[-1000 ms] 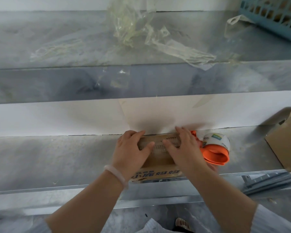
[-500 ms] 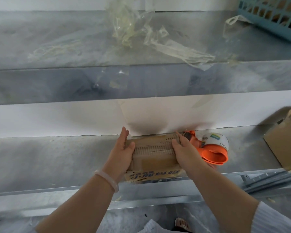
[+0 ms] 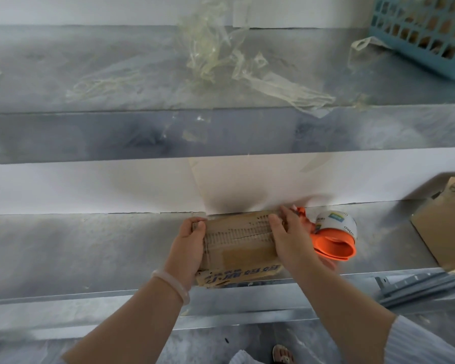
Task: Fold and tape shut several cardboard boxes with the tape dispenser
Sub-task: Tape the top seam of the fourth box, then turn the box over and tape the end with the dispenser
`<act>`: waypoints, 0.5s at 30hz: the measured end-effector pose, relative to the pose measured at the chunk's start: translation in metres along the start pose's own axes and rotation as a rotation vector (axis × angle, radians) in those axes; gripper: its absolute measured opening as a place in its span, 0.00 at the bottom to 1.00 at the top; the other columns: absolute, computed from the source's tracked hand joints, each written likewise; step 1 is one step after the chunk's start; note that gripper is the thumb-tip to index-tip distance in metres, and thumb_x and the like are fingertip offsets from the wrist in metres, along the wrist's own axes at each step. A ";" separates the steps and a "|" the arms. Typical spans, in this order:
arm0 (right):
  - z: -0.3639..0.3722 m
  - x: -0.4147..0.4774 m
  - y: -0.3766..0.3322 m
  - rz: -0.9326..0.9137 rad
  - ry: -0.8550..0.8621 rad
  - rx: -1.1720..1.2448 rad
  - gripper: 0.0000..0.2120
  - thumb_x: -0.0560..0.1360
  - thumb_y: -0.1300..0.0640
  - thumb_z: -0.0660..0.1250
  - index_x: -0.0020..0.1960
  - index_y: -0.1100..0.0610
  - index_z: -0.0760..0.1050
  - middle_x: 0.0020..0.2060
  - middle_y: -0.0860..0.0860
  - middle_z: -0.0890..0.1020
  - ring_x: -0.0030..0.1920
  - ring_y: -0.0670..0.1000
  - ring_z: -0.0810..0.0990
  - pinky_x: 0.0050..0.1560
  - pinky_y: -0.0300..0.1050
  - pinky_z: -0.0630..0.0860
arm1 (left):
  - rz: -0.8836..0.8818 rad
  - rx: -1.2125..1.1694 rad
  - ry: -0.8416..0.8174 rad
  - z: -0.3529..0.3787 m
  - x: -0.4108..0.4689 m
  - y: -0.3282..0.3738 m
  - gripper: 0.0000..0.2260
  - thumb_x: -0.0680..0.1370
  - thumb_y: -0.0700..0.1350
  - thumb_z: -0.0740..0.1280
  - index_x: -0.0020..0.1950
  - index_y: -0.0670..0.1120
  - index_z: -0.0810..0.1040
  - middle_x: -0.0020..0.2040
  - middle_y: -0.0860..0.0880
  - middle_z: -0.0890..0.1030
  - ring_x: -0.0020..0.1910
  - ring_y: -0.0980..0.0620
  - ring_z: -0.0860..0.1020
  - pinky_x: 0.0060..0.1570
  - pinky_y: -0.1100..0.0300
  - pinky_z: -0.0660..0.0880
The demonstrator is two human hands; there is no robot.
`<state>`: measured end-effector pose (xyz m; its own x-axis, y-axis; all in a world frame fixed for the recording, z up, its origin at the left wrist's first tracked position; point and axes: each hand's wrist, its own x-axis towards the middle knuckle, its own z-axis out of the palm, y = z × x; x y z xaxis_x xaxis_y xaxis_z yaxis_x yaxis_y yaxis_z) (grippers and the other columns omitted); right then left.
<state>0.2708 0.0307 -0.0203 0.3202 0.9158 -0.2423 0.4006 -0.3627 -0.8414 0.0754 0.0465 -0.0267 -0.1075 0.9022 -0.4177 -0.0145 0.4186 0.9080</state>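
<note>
left hand (image 3: 187,248) gripping cardboard box (image 3: 239,240) end, right hand (image 3: 292,240) gripping other end, tape dispenser (image 3: 334,240) half hidden

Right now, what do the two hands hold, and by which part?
The cardboard box: the left hand grips its left end, the right hand grips its right end.

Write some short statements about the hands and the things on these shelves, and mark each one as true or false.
1. The left hand and the right hand each hold one end of the cardboard box. True.
2. The right hand grips the tape dispenser. False: it sits on the lower shelf, right of the box.
3. The basket on the upper shelf is blue. True.
4. The bracelet is on the right wrist. False: it is on the left wrist.
</note>
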 end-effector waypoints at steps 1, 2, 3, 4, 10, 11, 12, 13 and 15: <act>-0.001 -0.006 0.001 -0.071 0.074 -0.038 0.24 0.80 0.42 0.58 0.75 0.46 0.63 0.72 0.48 0.67 0.72 0.51 0.65 0.72 0.51 0.64 | 0.007 -0.026 0.045 -0.001 -0.003 -0.004 0.09 0.84 0.49 0.56 0.54 0.51 0.75 0.51 0.44 0.79 0.45 0.46 0.79 0.39 0.52 0.78; 0.000 -0.012 0.002 -0.157 0.132 -0.098 0.22 0.79 0.42 0.59 0.72 0.46 0.66 0.71 0.46 0.67 0.72 0.49 0.64 0.72 0.50 0.64 | 0.010 -0.056 0.108 -0.003 -0.007 -0.008 0.09 0.84 0.50 0.56 0.55 0.51 0.74 0.52 0.44 0.79 0.47 0.46 0.79 0.42 0.50 0.79; 0.001 -0.019 0.003 -0.246 0.152 -0.165 0.21 0.78 0.41 0.60 0.70 0.45 0.69 0.69 0.44 0.68 0.71 0.47 0.63 0.72 0.50 0.64 | 0.015 -0.080 0.175 -0.004 -0.012 -0.009 0.09 0.83 0.50 0.55 0.56 0.50 0.73 0.52 0.45 0.78 0.48 0.46 0.79 0.43 0.50 0.79; 0.003 -0.025 0.005 -0.324 0.132 -0.232 0.21 0.77 0.41 0.61 0.69 0.44 0.70 0.68 0.42 0.67 0.70 0.45 0.62 0.72 0.50 0.64 | 0.023 -0.097 0.218 -0.004 -0.017 -0.011 0.08 0.83 0.49 0.56 0.57 0.50 0.72 0.51 0.46 0.77 0.48 0.48 0.78 0.42 0.51 0.78; 0.014 -0.036 0.013 -0.363 -0.185 -0.380 0.30 0.79 0.42 0.61 0.78 0.41 0.54 0.77 0.37 0.41 0.76 0.40 0.45 0.75 0.44 0.52 | 0.293 0.330 -0.009 -0.020 -0.040 -0.038 0.26 0.75 0.59 0.67 0.71 0.58 0.65 0.59 0.52 0.72 0.54 0.57 0.75 0.50 0.61 0.75; 0.010 -0.034 0.013 -0.368 -0.203 -0.365 0.30 0.79 0.42 0.61 0.78 0.42 0.53 0.77 0.36 0.40 0.75 0.38 0.46 0.75 0.44 0.53 | 0.369 0.522 -0.074 -0.027 -0.042 -0.042 0.33 0.70 0.65 0.69 0.73 0.63 0.61 0.62 0.56 0.67 0.57 0.58 0.73 0.53 0.63 0.74; 0.005 -0.031 0.013 -0.367 -0.222 -0.362 0.31 0.79 0.42 0.61 0.78 0.41 0.52 0.77 0.35 0.41 0.74 0.37 0.47 0.76 0.44 0.54 | 0.446 0.682 -0.133 -0.031 -0.044 -0.044 0.39 0.66 0.71 0.68 0.73 0.65 0.58 0.63 0.58 0.63 0.59 0.59 0.70 0.56 0.64 0.73; -0.002 -0.028 0.013 -0.364 -0.233 -0.373 0.31 0.79 0.42 0.61 0.78 0.41 0.52 0.76 0.35 0.43 0.73 0.36 0.47 0.76 0.45 0.54 | 0.505 0.787 -0.180 -0.033 -0.045 -0.044 0.41 0.63 0.74 0.66 0.74 0.66 0.58 0.64 0.60 0.61 0.61 0.59 0.68 0.59 0.64 0.73; -0.020 -0.019 0.016 -0.362 -0.180 -0.411 0.32 0.78 0.42 0.63 0.77 0.39 0.53 0.77 0.36 0.48 0.75 0.40 0.51 0.76 0.49 0.57 | 0.588 0.851 -0.195 -0.030 -0.045 -0.044 0.38 0.65 0.70 0.68 0.73 0.66 0.60 0.63 0.61 0.63 0.60 0.60 0.69 0.60 0.65 0.73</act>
<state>0.2880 0.0037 -0.0196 -0.0365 0.9959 -0.0822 0.7700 -0.0244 -0.6376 0.0510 -0.0151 -0.0466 0.2923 0.9562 0.0145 0.6992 -0.2240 0.6789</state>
